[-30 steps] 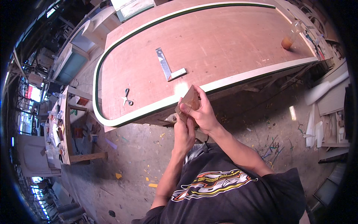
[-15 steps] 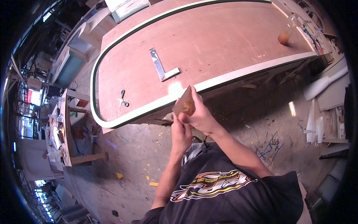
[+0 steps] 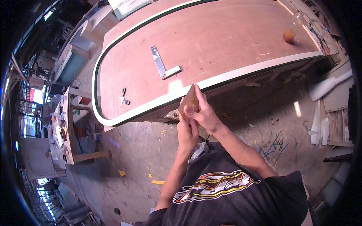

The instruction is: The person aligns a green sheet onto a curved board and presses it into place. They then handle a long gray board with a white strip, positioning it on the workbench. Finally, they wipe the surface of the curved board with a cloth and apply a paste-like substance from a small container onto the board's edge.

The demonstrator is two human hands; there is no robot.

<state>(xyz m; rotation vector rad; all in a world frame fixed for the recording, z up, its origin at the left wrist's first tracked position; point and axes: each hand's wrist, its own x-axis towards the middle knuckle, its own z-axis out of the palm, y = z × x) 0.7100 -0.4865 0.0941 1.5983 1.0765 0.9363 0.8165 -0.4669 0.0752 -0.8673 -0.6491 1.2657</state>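
Note:
Close in front of my body, at the near edge of the large table, both hands grip a flat brown piece point(image 3: 190, 101) with a pointed upper corner and yellowish stains on its face. My left hand point(image 3: 187, 133) closes on its lower part from below. My right hand point(image 3: 206, 117) wraps its right side, the thumb lying across the stained face and the fingers partly hidden behind. On the reddish-brown tabletop point(image 3: 222, 41) beyond lies a metal try square point(image 3: 159, 64). Scissors point(image 3: 124, 98) with dark handles rest near the rounded left corner.
A white and dark green edge strip point(image 3: 241, 74) runs round the tabletop. At the far right stands a clear jar point(image 3: 289, 35) with orange-brown contents. A cluttered wooden workbench point(image 3: 69, 128) is at left. Coloured scraps point(image 3: 273, 145) litter the floor; white rolled material point(image 3: 328, 86) lies at right.
My right thumb has moved up onto the face of the brown piece, and both hands have shifted slightly right with it. The square, scissors and jar rest in the same places on the table.

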